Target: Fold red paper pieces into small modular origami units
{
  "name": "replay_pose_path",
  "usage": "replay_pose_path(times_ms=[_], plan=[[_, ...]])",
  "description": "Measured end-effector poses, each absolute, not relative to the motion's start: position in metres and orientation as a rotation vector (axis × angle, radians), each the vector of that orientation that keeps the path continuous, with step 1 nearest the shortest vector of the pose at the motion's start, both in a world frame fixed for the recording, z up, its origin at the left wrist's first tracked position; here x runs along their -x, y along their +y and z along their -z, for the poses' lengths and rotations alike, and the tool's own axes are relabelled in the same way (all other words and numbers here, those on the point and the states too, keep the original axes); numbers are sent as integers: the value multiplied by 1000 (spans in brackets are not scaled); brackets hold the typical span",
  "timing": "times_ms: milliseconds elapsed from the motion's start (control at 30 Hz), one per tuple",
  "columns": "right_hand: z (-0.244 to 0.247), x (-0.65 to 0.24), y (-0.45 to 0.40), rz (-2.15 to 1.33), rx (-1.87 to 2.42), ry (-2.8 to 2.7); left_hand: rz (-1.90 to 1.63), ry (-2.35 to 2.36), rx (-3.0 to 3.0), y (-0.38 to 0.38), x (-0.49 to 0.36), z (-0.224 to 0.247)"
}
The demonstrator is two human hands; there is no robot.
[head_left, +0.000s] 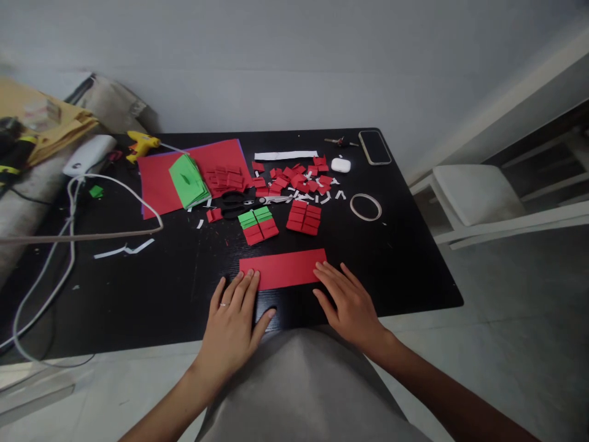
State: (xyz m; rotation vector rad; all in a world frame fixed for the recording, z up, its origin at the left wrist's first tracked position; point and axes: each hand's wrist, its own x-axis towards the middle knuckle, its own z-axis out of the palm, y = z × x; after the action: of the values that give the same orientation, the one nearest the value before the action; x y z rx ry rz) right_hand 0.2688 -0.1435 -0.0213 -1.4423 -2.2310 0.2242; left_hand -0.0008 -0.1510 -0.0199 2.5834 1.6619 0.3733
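Note:
A red paper strip [288, 270] lies flat across the front of the black table. My left hand [234, 313] rests with outstretched fingers on the strip's left end, its thumb apart. On the right end lie the fingertips of my right hand [345, 298], also open. Just beyond the strip sit a green-and-red folded paper block [258, 226] and an all-red folded block [304, 218]. Black-handled scissors [276, 200] lie behind them, beside a heap of small folded red paper pieces [294, 178] mixed with white scraps.
Green paper sheets [188, 181] lie on larger red sheets [156, 178], near a yellow glue gun [142, 144]. A white power strip [89, 155] with looped cable is at left. A phone [375, 148], a white earbud case [341, 165] and a ring [365, 207] lie right. A white chair [476, 193] stands beyond.

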Motion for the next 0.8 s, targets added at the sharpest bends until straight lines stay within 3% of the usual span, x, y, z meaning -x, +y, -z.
replay_pose_path(times_ms=[133, 400, 800], plan=[[26, -267, -151, -177, 1417, -2229, -358, 1698, -2582, -154, -21, 16], [28, -269, -148, -133, 1395, -2259, -319, 1325, -2630, -144, -69, 22], [28, -269, -152, -107, 1377, -2237, -349, 1626, -2663, -157, 19, 23]])
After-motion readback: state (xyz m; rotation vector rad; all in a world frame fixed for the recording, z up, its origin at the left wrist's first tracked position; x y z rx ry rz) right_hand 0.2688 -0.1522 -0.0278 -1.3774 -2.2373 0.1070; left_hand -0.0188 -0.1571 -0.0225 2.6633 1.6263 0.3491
